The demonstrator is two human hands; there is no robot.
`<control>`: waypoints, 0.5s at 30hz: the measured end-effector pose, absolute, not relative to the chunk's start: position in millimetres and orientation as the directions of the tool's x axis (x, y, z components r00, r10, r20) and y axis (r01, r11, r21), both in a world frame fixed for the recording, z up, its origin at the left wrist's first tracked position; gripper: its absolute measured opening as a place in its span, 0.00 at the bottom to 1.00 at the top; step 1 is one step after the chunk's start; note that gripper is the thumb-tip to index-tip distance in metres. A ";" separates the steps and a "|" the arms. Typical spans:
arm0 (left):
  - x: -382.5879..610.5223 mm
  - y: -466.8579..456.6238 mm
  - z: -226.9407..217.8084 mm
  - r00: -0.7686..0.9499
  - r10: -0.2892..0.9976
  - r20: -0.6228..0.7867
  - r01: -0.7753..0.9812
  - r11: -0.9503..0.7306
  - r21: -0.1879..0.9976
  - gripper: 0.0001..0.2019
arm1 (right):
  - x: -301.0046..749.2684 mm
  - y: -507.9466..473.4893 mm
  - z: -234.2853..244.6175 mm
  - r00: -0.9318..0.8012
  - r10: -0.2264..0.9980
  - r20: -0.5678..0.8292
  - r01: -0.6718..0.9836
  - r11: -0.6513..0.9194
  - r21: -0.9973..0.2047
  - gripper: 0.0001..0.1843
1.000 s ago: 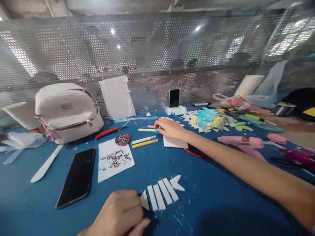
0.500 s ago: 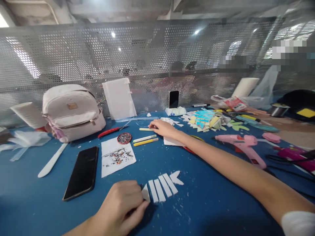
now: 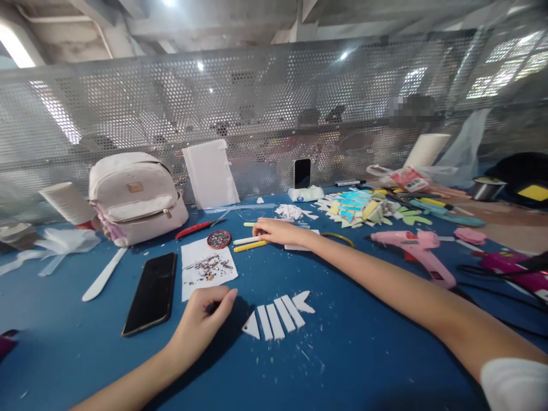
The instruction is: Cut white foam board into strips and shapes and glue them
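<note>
My right hand (image 3: 279,232) reaches over the table with bent fingertips on the right end of a white marker (image 3: 246,241), which still lies on the table. A yellow marker (image 3: 249,246) lies alongside it, its right end partly under the hand. A pale green marker (image 3: 244,224) is just beyond. Nearer to me, my left hand (image 3: 208,311) is closed, thumb drawn toward the curled index finger, and nothing shows in it. To its right, white pieces (image 3: 274,321) lie in a fish shape: a pointed head with a small hole, several strips and a forked tail (image 3: 303,302).
Left are a phone (image 3: 152,294), a white knife (image 3: 105,274), a backpack (image 3: 137,200) and a paper sheet (image 3: 192,279) with dark bits beside a red-rimmed dish (image 3: 218,239). Right are a pink glue gun (image 3: 413,248), cords and cut scraps (image 3: 357,206). A perforated screen (image 3: 257,103) stands behind.
My left hand has drawn away from the head piece, up and left, uncovering it. The right hand has shifted from the pale green marker back toward the white and yellow ones.
</note>
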State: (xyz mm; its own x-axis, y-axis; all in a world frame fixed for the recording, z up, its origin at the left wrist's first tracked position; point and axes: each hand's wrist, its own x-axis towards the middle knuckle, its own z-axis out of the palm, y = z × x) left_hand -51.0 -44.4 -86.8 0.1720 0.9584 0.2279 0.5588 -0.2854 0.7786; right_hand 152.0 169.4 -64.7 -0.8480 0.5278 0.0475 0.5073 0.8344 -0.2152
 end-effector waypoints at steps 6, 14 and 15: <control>-50.6 -44.8 -85.5 0.162 0.962 0.220 0.530 -0.273 0.803 0.27 | 151.9 164.5 -62.4 -0.840 0.536 0.080 0.525 0.842 -0.125 0.16; -53.3 -43.4 -88.8 0.157 0.965 0.209 0.507 -0.260 0.822 0.25 | 150.6 164.0 -69.6 -0.796 0.599 0.089 0.599 0.800 -0.033 0.16; -53.5 -42.8 -89.3 0.155 0.965 0.210 0.506 -0.260 0.823 0.25 | 150.5 164.5 -70.8 -0.793 0.603 0.090 0.604 0.797 -0.024 0.16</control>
